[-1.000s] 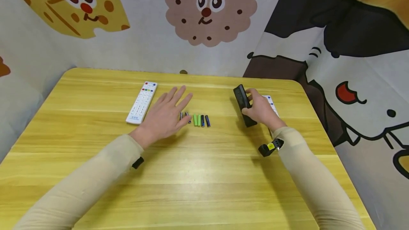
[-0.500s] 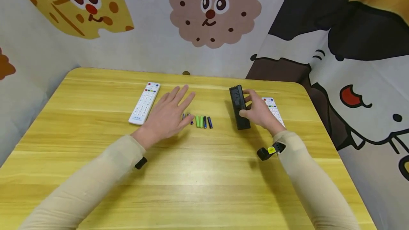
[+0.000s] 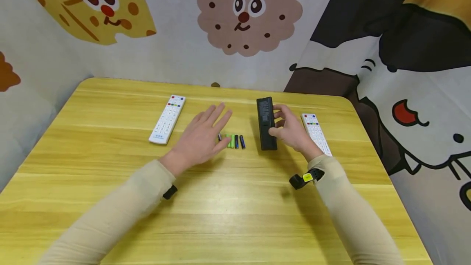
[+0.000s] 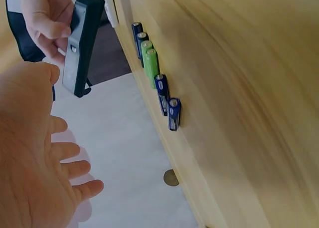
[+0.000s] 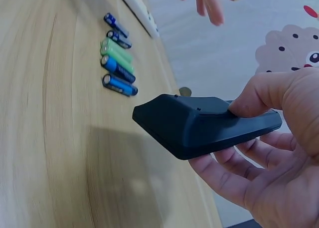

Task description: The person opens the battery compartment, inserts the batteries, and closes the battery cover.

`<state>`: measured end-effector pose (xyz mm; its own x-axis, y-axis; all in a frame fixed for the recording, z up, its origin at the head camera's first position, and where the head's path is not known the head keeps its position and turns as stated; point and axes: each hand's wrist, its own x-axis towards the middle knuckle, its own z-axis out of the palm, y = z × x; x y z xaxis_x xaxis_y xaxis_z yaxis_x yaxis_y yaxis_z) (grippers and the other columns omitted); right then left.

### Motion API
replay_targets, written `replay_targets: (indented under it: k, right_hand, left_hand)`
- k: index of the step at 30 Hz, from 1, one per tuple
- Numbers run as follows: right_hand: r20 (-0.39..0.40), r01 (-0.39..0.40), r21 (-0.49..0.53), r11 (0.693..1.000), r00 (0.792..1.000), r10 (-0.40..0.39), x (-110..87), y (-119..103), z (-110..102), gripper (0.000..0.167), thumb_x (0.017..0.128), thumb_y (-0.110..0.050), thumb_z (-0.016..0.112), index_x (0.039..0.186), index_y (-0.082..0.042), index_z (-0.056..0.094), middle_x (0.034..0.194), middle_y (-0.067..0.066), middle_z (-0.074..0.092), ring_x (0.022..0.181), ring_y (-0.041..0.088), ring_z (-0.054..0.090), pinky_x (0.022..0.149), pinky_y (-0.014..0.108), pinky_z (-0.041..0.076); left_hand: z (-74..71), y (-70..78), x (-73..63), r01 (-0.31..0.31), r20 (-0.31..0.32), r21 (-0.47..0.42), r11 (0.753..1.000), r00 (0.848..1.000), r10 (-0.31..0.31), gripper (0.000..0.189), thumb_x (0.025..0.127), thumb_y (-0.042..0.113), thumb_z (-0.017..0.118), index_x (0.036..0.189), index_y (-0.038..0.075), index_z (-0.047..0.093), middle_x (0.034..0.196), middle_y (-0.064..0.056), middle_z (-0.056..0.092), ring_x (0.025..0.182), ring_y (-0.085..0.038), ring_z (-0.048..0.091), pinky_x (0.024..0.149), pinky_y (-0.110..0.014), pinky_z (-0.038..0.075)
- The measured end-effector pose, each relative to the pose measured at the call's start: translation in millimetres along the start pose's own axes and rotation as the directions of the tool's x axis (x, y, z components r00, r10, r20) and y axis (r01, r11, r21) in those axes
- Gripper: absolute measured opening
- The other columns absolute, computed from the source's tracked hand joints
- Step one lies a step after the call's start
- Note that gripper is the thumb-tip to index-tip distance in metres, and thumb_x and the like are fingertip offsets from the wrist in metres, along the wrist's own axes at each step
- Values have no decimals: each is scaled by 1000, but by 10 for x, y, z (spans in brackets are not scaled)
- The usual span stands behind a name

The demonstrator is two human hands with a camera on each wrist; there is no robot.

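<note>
- Right of centre in the head view, the right hand (image 3: 290,132) grips a black device (image 3: 265,124) by its right edge, thumb on one face and fingers curled against the opposite one.
- At the middle of the right wrist view, the black device is raised clear of the bench (image 3: 224,216), with a shadow on the wood below.
- Near the centre of the head view, the left hand (image 3: 200,138) has straight, slightly spread fingers and hides part of a battery row; the two hands are well apart.
- Across the upper middle of the left wrist view, that row shows two green batteries (image 4: 151,68) between two pairs of blue batteries (image 4: 162,95).
- Left of centre in the head view lies a larger white remote (image 3: 167,120); at right, near the right sleeve, lies a smaller white remote (image 3: 316,134).
- Along the top, a cartoon-printed cloth (image 3: 176,64) hangs behind the bench.
</note>
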<state>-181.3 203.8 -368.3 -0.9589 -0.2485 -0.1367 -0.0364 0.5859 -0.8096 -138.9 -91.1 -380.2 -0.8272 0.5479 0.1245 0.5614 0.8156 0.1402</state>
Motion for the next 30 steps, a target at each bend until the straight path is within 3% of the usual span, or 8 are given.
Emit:
replay_targets:
  k: [11, 22, 30]
  right_hand:
    - [-12, 14, 137, 991, 1000, -12, -5, -60, 138, 72, 88, 4, 67, 153, -5, 37, 126, 19, 55, 101, 31, 57, 68, 27, 53]
    - [-18, 22, 238, 971, 1000, -18, -40, -98, 228, 74, 87, 5, 67, 154, -7, 36, 126, 23, 54, 102, 33, 60, 78, 52, 59]
    - [-11, 38, 271, 962, 999, -36, -29, -110, 292, 73, 88, 8, 66, 153, -4, 36, 126, 24, 55, 104, 36, 62, 77, 39, 60]
  left_hand:
    - [60, 158, 43, -9, -31, -69, 998, 1000, 6, 75, 108, 52, 42, 166, 10, 18, 172, -16, 13, 156, -38, 21, 125, -55, 27]
    - [124, 283, 100, -34, -48, -95, 995, 998, 29, 76, 106, 51, 49, 165, 11, 22, 171, -15, 18, 154, -36, 27, 123, -54, 32]
    - [154, 343, 126, -62, -45, -98, 993, 997, 58, 78, 106, 53, 51, 165, 10, 24, 171, -15, 19, 154, -36, 28, 123, -54, 34]
